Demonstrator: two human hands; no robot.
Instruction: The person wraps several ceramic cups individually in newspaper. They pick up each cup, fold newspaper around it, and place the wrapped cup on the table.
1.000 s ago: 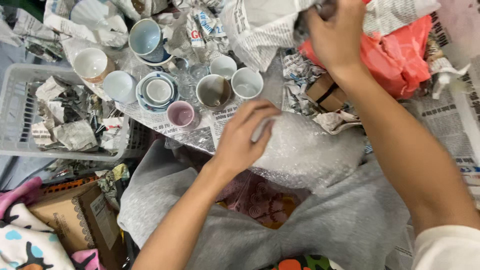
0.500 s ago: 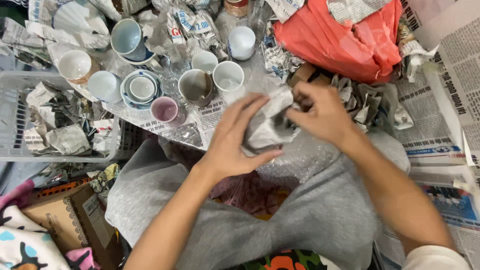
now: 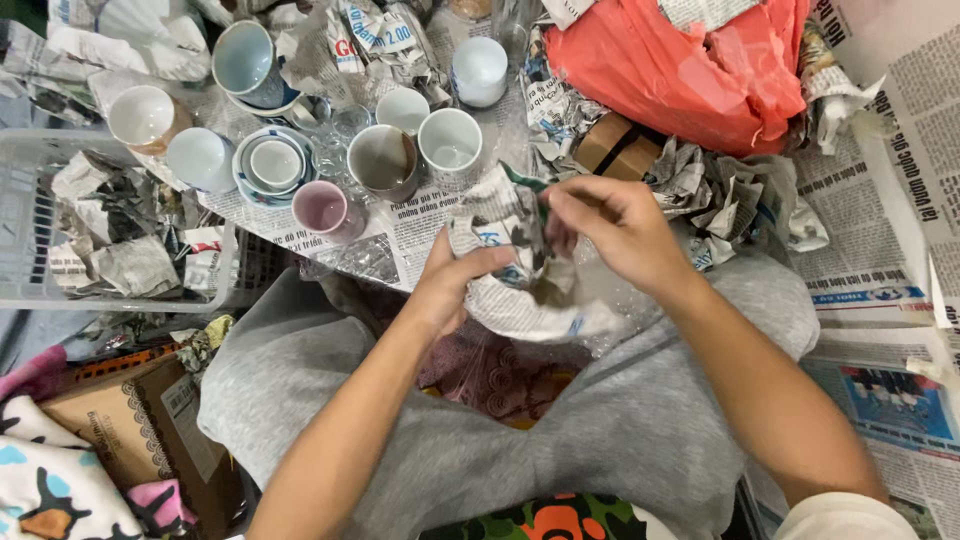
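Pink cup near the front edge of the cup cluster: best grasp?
Pinch the pink cup across its rim from above. It stands upright, mouth open. The brown mug and saucer stack crowd its back; the near side is freer.

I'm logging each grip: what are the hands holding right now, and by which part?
Both hold a newspaper bundle: the left hand grips its left side, the right hand pinches the crumpled paper at its top.

Newspaper-covered floor (image 3: 880,290), grey plastic basket (image 3: 30,150) at the side, even light
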